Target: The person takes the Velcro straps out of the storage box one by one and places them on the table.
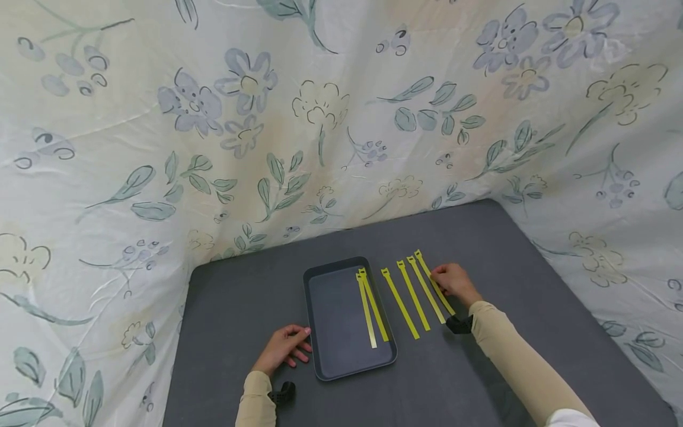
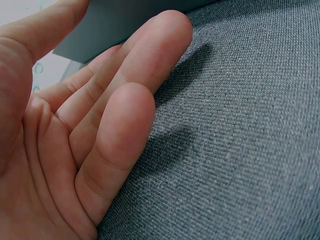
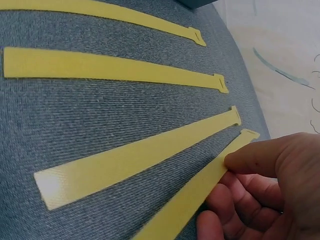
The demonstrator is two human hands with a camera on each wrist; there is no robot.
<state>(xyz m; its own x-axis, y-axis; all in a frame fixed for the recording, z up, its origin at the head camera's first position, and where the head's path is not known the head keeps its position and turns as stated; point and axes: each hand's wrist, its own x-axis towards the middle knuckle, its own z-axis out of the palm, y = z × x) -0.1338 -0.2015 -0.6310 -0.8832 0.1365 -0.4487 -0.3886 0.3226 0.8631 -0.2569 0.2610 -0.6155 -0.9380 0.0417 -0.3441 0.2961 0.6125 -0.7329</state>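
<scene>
Thumb and fingers of my right hand (image 1: 453, 281) pinch the rightmost yellow hook-and-loop cable tie (image 3: 192, 200) near its slotted head. Its tail runs down toward my wrist. To its left, three more cable ties lie spread in a row: one nearest (image 1: 427, 290), a middle one (image 1: 414, 296) and a far one (image 1: 401, 305). A dark grey tray (image 1: 333, 320) holds two cable ties (image 1: 366, 311), their heads overlapping at the top. Beside the tray's left rim is my left hand (image 1: 283, 350), palm turned inward, fingers relaxed and holding nothing; its fingertips are right at the rim.
A dark grey cloth (image 1: 240, 302) covers the table. Behind it and along the sides hangs a floral curtain (image 1: 320, 148). Each wrist wears a black camera mount, the left one (image 1: 284, 392) and the right one (image 1: 460, 324).
</scene>
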